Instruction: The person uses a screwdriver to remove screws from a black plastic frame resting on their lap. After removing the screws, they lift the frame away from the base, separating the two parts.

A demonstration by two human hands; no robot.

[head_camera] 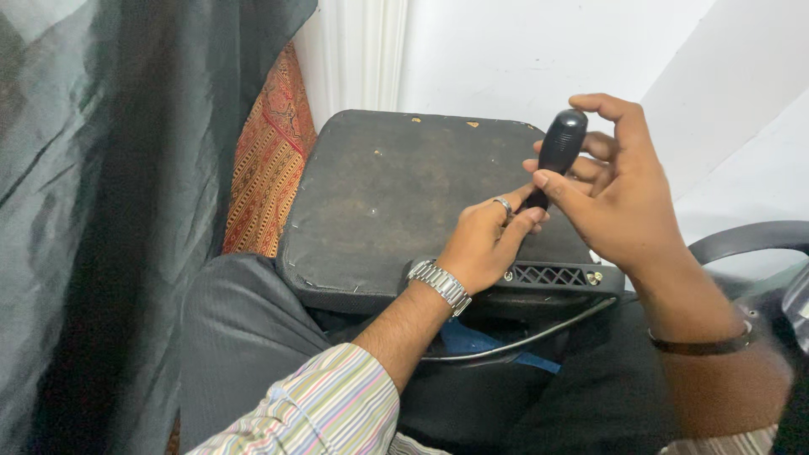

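A white wall and a pale pleated curtain back the scene, with a dark grey drape hanging on the left and an orange patterned cloth (pixel 270 160) squeezed between that drape and the flat, worn black device (pixel 396 194) that lies across the person's lap. That black device is the landmark here — dusty on top, with a ventilation grille (pixel 548 275) along its near edge and a thin grey cable (pixel 522 341) looping below it.

Above the device's right near corner, the right hand (pixel 624 198) is closed around the black, ribbed plastic handle of a screwdriver (pixel 560 152), held nearly upright, thumb and fingers wrapped about it. The left hand (pixel 484 244), wearing a ring and a steel-link wristwatch (pixel 438 285), pinches together at the lower end of the tool, just over the grille; the shaft and tip are hidden behind its fingers.

It looks like the tool is being steadied or its tip set — a fastening step on the near edge. The next move, as I judge it, calls for keeping the tip aligned and turning with steady downward pressure.
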